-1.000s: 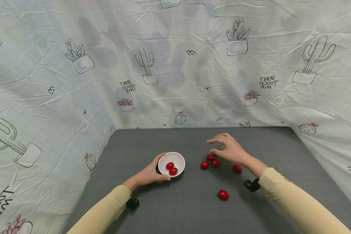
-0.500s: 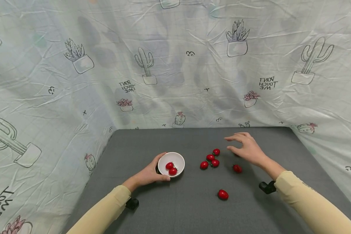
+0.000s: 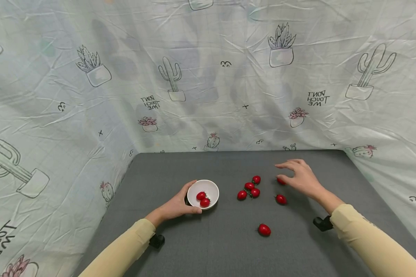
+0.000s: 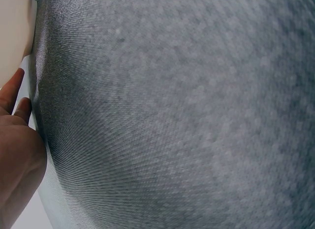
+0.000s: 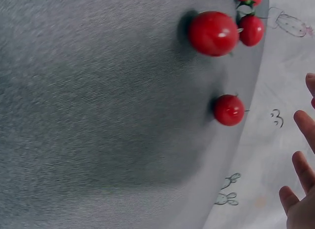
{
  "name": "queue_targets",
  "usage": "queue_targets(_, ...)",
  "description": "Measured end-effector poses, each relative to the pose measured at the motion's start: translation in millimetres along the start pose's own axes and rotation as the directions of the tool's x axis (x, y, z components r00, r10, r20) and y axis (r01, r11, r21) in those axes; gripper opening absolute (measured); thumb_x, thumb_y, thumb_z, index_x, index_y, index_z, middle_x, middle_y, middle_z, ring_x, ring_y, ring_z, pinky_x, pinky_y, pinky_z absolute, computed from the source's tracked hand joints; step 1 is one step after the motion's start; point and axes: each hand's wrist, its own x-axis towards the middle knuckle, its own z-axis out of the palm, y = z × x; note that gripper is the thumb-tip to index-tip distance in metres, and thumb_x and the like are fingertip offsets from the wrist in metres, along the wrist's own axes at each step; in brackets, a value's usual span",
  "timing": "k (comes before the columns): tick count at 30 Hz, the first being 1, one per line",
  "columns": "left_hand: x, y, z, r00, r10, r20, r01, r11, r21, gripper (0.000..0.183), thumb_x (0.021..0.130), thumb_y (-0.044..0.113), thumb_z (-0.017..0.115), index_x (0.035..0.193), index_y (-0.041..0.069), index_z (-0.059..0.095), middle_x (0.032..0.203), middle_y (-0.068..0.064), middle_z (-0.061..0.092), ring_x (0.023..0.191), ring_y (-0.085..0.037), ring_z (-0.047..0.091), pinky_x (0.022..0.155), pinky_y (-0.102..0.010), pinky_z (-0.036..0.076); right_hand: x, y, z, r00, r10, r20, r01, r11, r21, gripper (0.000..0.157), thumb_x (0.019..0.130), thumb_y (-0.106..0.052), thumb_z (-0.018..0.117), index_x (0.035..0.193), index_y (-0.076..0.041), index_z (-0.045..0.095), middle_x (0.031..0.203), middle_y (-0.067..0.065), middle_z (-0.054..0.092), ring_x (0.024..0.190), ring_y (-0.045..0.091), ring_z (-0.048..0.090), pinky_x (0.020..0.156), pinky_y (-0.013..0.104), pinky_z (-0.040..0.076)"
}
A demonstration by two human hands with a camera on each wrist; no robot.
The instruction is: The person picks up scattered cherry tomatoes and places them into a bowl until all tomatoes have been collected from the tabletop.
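In the head view my left hand [image 3: 178, 204] holds a small white bowl [image 3: 213, 188] by its left side, the thumb along the near rim. Two red cherry tomatoes [image 3: 205, 202] lie inside it. The bowl's pale wall [image 4: 12, 32] fills a corner of the left wrist view. My right hand [image 3: 301, 177] hovers with thumb and fingers apart, beside a cherry tomato [image 3: 281, 180] that it partly covers. That cherry tomato [image 5: 229, 110] sits on the table in the right wrist view. A tiny red patch by a fingertip there is too cropped to tell.
A cluster of several cherry tomatoes [image 3: 249, 186] lies right of the bowl. Single cherry tomatoes sit nearer: one tomato [image 3: 280, 199] below the right hand, another tomato [image 3: 264, 230] closer to the front. Printed cloth [image 3: 208, 77] hangs behind the grey table [image 3: 180, 165].
My right hand has moved right, away from the cluster, and slowed beside a tomato now partly visible. The left hand and the bowl have stayed put.
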Motion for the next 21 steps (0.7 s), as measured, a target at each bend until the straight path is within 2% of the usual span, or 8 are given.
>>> queue_targets(5,-0.5,2.0,0.0,1.000,-0.007,-0.002,0.007,1.000,0.001,0.109,0.080,0.035,0.090,0.163,0.024,0.021,0.161,-0.005,0.032,0.146,-0.025,0.032,0.115,-0.055,0.025,-4,9,3.3,1.000,0.009,0.016,-0.009,1.000,-0.014,0.039,0.096,-0.023,0.075,0.131,-0.008,0.070,0.133,0.020,0.063,0.133,0.047,0.038,0.105,0.071,0.022)
queue_targets(12,-0.1,2.1,0.1,1.000,-0.008,-0.001,0.008,1.000,0.008,0.110,0.080,0.035,0.090,0.164,0.022,0.020,0.161,-0.005,0.031,0.146,-0.025,0.032,0.115,-0.055,0.026,-6,18,11.5,0.999,0.042,0.021,-0.041,0.998,-0.051,0.040,0.094,-0.026,0.076,0.129,-0.006,0.071,0.128,0.019,0.066,0.129,0.047,0.041,0.103,0.070,0.025)
queue_targets(21,-0.7,2.6,-1.4,1.000,-0.007,0.004,0.007,1.000,-0.002,0.110,0.081,0.033,0.090,0.164,0.019,0.019,0.160,-0.005,0.032,0.145,-0.025,0.032,0.115,-0.054,0.026,-8,24,19.4,0.991,0.130,0.027,-0.127,0.986,-0.105,0.047,0.092,-0.032,0.077,0.131,-0.006,0.069,0.125,0.021,0.068,0.127,0.053,0.041,0.101,0.073,0.025)
